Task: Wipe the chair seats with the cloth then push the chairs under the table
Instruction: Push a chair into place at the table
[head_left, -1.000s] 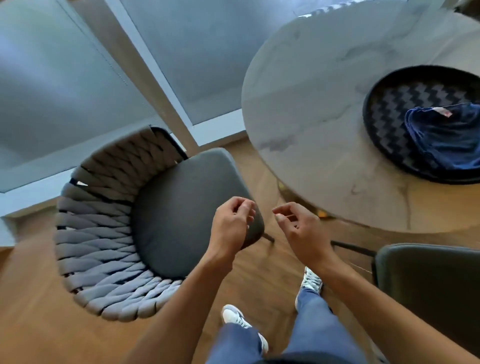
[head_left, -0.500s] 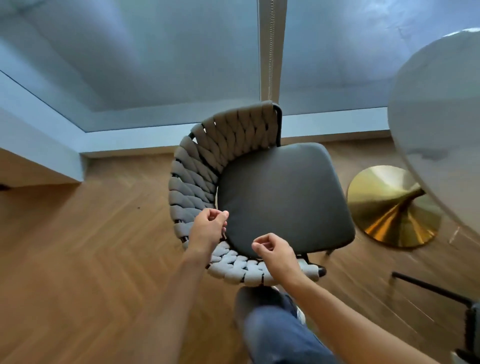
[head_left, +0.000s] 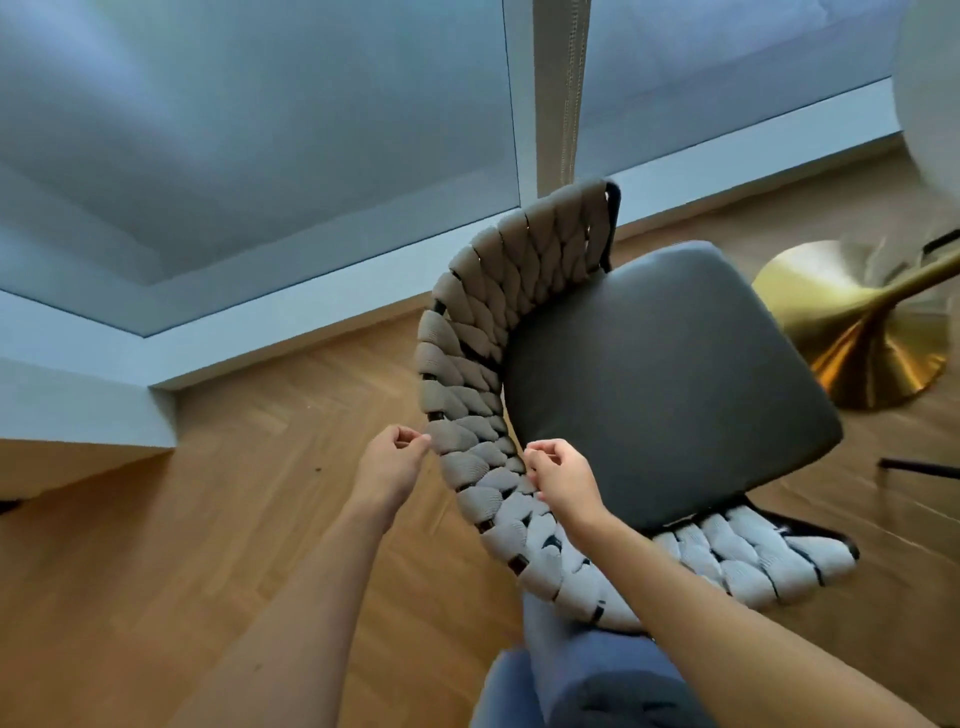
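A chair with a dark grey seat (head_left: 665, 384) and a woven grey backrest (head_left: 478, 364) stands on the wood floor in front of me, its open side toward the table. My left hand (head_left: 397, 460) hovers at the outer side of the backrest with curled fingers, its fingertips at the weave. My right hand (head_left: 558, 475) is over the inner side of the backrest, fingers curled, with nothing in it. The marble table (head_left: 930, 104) shows only as a blurred edge at the top right. The cloth is out of view.
The table's gold cone base (head_left: 857, 332) stands on the floor just right of the seat. A black bar of a second chair (head_left: 919, 467) pokes in at the right edge. Windows and a white sill (head_left: 311, 306) run behind the chair. My leg in jeans (head_left: 587, 680) is below.
My view has swung left, away from the tabletop and the blue cloth. The chair now fills the middle, and both hands have moved from over the seat to its backrest.
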